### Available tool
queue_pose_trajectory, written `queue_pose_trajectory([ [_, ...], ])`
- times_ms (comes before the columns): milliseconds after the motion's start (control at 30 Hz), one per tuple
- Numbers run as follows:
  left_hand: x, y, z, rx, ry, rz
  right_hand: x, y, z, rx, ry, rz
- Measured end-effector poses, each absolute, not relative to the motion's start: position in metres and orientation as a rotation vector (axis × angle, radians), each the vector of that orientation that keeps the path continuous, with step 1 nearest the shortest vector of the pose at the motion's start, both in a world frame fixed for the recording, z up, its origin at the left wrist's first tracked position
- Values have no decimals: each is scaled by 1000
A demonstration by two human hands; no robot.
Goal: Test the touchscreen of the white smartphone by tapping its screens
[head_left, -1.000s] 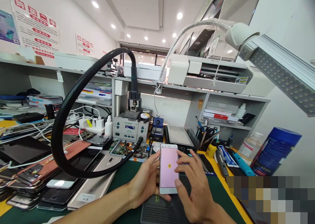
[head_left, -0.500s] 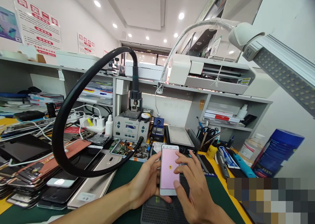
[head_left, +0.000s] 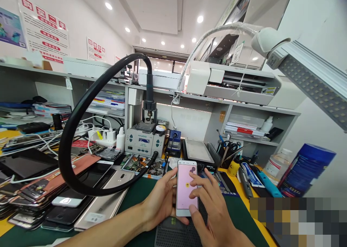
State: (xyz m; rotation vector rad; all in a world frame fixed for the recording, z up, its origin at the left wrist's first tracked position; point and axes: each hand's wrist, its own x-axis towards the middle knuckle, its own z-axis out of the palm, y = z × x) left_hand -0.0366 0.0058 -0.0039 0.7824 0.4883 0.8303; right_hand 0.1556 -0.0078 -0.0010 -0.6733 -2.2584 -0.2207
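Note:
A white smartphone (head_left: 183, 200) stands tilted towards me in the middle of the view, its lit screen pink with a small yellow mark. My left hand (head_left: 162, 198) grips it along the left edge, with fingers reaching behind and below it. Over the right side of the screen, my right hand (head_left: 213, 203) has its fingers spread and bent. The thumb lies at the lower right of the screen; whether each fingertip touches the glass I cannot tell. Beneath the phone is a dark perforated pad (head_left: 173, 234) on the green mat (head_left: 139, 200).
Stacked phones (head_left: 89, 192) crowd the left side. A thick black hose (head_left: 66, 131) arches from the hot-air station (head_left: 142, 140). Behind the hands lies a tray of small parts (head_left: 159, 165). Tools, a bottle (head_left: 278, 164) and a blue can (head_left: 306, 169) stand right, under an LED lamp (head_left: 316, 79).
My right hand's fingers have shifted slightly left over the screen. Dark round marks now show at the screen's upper right. My left hand still holds the phone in place.

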Motion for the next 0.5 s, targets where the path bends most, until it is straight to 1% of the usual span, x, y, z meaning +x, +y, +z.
queue_pose_trajectory([
  [500, -35, 5, -3, 761, 549, 846, 148, -12, -1, -565, -2273, -270],
])
